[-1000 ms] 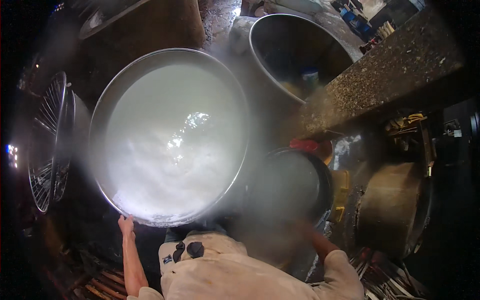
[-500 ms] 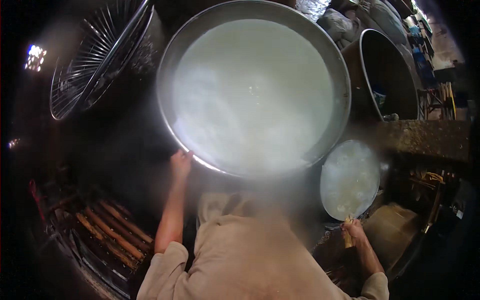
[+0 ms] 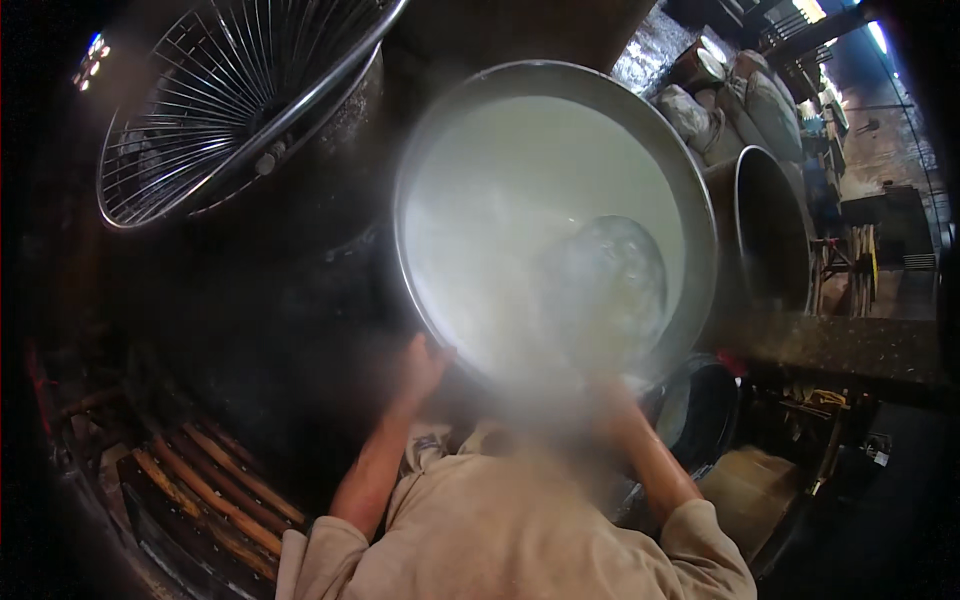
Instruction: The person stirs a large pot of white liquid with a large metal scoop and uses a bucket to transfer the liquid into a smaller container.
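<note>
A big round metal pot (image 3: 540, 80) holds steaming, cloudy whitish liquid (image 3: 490, 190). My left hand (image 3: 425, 365) is closed on the pot's near left rim. In my right hand (image 3: 605, 395), at the near edge of the pot, is the handle of a wide, round, shallow scoop (image 3: 610, 285). The scoop's pale disc lies within the pot's right half, over or in the liquid; steam hides which. The handle and the fingers of my right hand are veiled by steam too.
A large wire-ribbed metal basket (image 3: 230, 120) stands far left. To the right are another deep metal vessel (image 3: 765, 230), a brown ledge (image 3: 840, 345) and a dark round container (image 3: 705, 410). Wooden slats (image 3: 205, 485) lie low on the left; stuffed sacks (image 3: 760, 110) sit at the far right.
My right hand has swung the scoop leftward and away from me, from beside the pot into it. My left hand stays on the rim. The whole view has shifted.
</note>
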A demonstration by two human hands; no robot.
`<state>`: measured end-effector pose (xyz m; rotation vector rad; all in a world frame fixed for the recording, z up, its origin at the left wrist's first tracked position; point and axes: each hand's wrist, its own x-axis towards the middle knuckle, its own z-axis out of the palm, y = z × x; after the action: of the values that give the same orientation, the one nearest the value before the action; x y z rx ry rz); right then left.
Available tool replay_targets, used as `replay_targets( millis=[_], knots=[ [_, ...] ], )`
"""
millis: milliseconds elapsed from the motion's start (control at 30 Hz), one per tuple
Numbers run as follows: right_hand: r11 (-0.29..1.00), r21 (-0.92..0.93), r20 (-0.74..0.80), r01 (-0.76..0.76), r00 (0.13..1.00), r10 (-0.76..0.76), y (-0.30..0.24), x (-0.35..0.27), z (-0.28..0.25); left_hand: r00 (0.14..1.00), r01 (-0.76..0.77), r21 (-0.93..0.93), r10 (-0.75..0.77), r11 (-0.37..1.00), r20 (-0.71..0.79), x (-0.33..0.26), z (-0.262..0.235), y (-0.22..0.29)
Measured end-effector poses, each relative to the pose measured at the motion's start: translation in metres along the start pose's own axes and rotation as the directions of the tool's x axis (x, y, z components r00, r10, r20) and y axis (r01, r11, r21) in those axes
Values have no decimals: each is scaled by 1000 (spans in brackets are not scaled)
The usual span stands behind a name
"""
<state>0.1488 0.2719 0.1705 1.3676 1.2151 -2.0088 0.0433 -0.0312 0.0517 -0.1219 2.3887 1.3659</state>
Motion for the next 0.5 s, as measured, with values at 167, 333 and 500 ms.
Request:
replay_targets(
  millis=[167, 333, 500],
  knots=[
    [998, 44, 61, 42, 997, -45, 12, 79, 45, 976, 138, 62, -146, 989, 164, 0, -16, 36],
    [998, 48, 61, 45, 997, -47, 18, 129, 69, 975, 128, 129, -149, 983, 166, -5, -30, 62],
    [997, 73, 61, 24, 998, -28, 28, 161, 57, 988, 77, 71, -85, 995, 125, -3, -15, 36]
  ],
)
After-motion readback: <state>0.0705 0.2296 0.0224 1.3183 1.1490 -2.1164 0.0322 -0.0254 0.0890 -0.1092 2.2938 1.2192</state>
